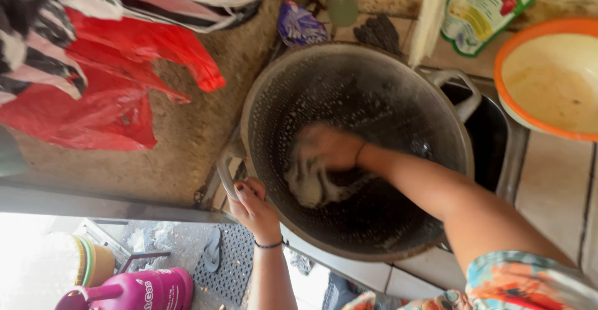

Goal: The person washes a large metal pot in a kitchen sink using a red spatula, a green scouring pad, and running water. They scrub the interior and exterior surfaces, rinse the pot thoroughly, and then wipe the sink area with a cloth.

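A big dark metal pot stands tilted over a sink, its blackened inside speckled with suds. My right hand is deep inside it, closed on a soapy grey scrubbing cloth pressed against the pot's bottom. My left hand grips the pot's near rim by its left handle, with a dark band on the wrist. The pot's other handle sticks out at the upper right.
An orange-rimmed bowl of cloudy water sits at the right on the tiled counter. Red plastic bags and striped cloth hang at the left. A green packet leans at the top. A pink gas cylinder stands below.
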